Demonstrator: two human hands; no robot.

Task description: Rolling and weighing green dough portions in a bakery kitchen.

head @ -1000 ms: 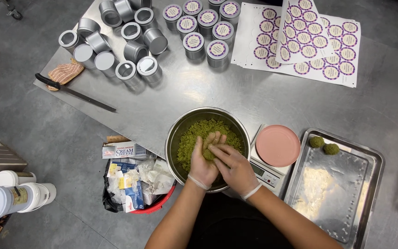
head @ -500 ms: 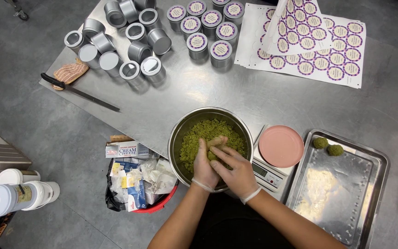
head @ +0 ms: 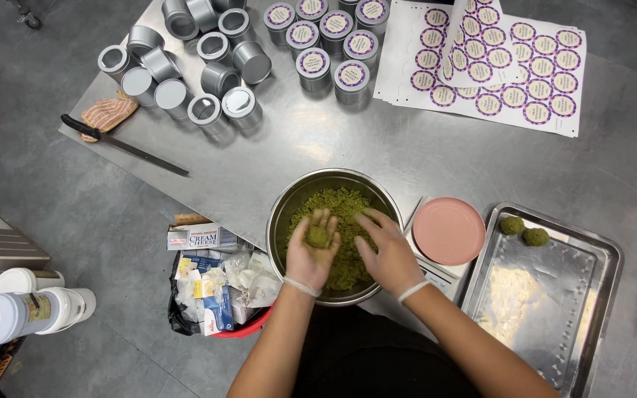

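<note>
Head view: two green balls (head: 523, 231) on one tray (head: 591, 324), one lump (head: 318, 236) in left hand (head: 311, 254).

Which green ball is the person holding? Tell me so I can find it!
Find the big metal bowl of green crumbs at the steel table's front edge. Above it, the left hand lies palm up, cupping the green ball. The two other balls sit untouched in the metal tray.

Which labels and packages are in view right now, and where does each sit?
Label sheets: table's far right, white with round purple-rimmed stickers.
Labelled tins: far centre, silver, round stickers on lids.
Carton: atop bin left of bowl, white-blue box.
Wrappers: in bin, crumpled blue-white.
</note>
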